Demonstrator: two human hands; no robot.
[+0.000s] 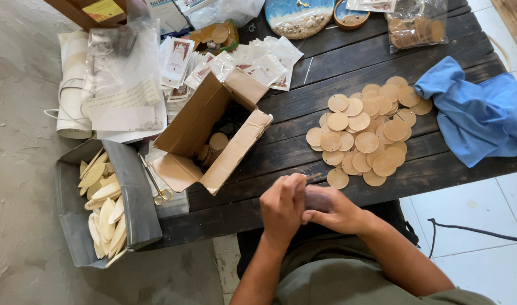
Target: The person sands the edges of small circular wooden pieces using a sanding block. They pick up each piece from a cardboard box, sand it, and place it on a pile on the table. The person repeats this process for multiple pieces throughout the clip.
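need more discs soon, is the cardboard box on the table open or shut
Open: the cardboard box has its flaps spread outward, and round wooden discs show inside it.

- An open brown carton [213, 133] is seen at the table's left end, flaps spread.
- Small clear sachets [252, 62] with white and red cards are heaped just behind the carton.
- A clear bag [415, 25] of tan discs is placed far right of the carton, at the back.
- A yellow label [103, 9] is stuck on a brown box behind and left of the carton.
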